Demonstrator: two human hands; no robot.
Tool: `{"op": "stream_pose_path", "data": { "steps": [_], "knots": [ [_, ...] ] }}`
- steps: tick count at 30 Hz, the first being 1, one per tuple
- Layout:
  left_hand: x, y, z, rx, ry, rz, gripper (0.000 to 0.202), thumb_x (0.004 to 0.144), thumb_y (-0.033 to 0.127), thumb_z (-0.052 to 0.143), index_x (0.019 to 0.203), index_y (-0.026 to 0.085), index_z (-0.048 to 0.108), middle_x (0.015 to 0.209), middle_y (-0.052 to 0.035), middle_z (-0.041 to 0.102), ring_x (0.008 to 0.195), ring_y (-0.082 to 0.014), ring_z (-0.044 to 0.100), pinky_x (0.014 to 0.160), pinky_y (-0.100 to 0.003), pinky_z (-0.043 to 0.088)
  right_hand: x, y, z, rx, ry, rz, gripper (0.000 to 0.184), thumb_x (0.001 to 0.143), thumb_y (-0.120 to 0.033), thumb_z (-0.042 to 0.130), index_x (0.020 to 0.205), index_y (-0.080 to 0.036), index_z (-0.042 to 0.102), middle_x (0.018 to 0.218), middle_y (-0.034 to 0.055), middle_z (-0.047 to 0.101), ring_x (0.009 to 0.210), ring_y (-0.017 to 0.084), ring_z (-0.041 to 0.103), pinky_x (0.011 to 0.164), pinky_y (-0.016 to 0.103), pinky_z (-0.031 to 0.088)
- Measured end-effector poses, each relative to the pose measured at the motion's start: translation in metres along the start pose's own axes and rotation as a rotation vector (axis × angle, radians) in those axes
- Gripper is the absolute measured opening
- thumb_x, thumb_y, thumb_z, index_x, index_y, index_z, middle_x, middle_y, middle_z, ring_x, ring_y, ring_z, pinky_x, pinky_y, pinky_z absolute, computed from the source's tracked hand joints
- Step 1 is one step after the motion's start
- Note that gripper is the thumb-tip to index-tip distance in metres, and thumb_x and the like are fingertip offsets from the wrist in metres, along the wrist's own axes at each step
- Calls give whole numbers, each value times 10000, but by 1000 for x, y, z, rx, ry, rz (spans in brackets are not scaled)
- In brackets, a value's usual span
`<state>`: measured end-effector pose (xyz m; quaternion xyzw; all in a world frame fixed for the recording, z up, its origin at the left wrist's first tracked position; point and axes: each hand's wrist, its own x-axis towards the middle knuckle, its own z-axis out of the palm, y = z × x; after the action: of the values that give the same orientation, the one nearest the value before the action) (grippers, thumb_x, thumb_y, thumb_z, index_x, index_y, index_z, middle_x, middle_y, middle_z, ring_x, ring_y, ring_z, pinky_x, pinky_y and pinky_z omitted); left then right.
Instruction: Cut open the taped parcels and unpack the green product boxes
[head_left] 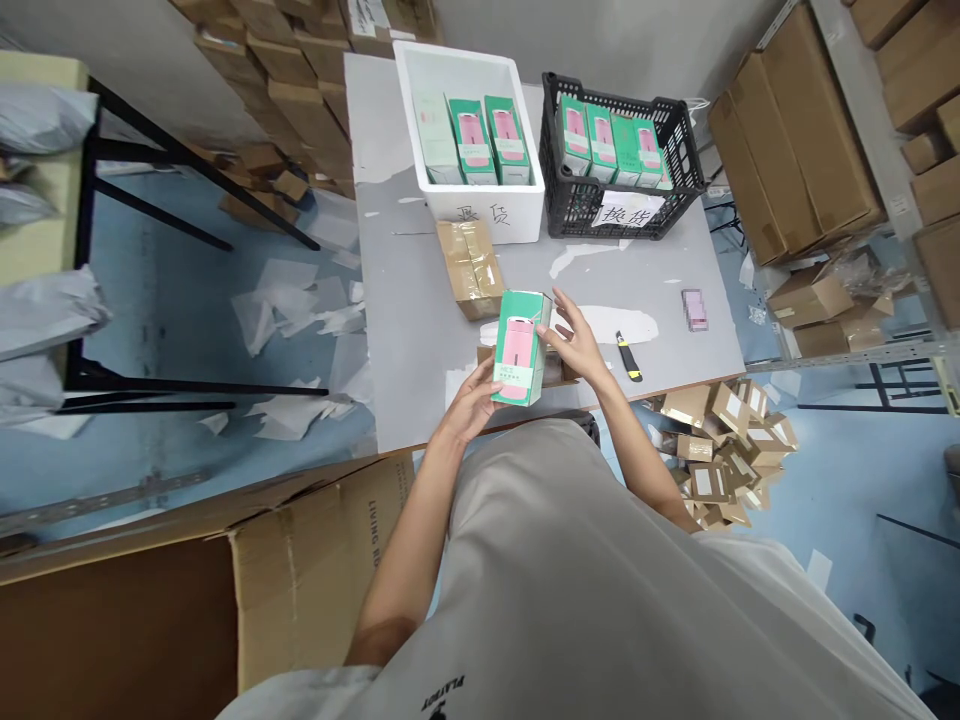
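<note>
Hands meet over the near edge of the grey table [405,330], just in front of the person's chest. The left hand [471,400] is closed round the lower end of a green box [519,348] with a pink picture on its face, fingers wrapped on its left edge. The right hand [574,338] lies open against the box's upper right side, fingers spread and barely bent. The box is held tilted, off the table, above a brown carton [564,372] that is mostly hidden. Judged from this hold, the left hand carries the weight and the right only steadies — so any turning is best led by the left wrist, with the right palm flat on the panel rather than pinching a corner, since thin card probably dents easily. Farther back on the table stand a white foam bin [487,212] and, just beside it to the right, a black crate [577,208], each with similar green boxes upright inside. A taped brown parcel [470,268] lies in front of the bin, near the held box, and deserves some room. To the right lie a utility knife [628,357] — near the right forearm, worth keeping the wrist clear of — and, smallest, a pink item [694,309], too blurred to name.
</note>
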<state>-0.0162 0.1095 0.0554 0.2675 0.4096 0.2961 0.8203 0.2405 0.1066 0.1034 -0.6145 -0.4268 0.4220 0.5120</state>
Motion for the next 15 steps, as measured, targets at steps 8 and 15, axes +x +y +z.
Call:
{"op": "stream_pose_path", "data": {
  "steps": [8,15],
  "knots": [
    [18,-16,6,-88,148,-75,412,753,515,856,1027,245,709,940,-46,769,817,-242,740,772,-373,663,-11,-25,13,-290,-102,-199,529,1036,-612,870,1478,-325,831,1687,118,690,1620,372,629,1362,540,578],
    [41,-27,12,-101,339,-89,471,825,632,828,1058,266,646,902,-26,708,833,-225,731,804,-333,623,-23,-40,46,-597,-234,-321,464,1123,-347,751,1582,-285,786,1807,147,589,1593,397,630,1407,593,523]
  ]
}}
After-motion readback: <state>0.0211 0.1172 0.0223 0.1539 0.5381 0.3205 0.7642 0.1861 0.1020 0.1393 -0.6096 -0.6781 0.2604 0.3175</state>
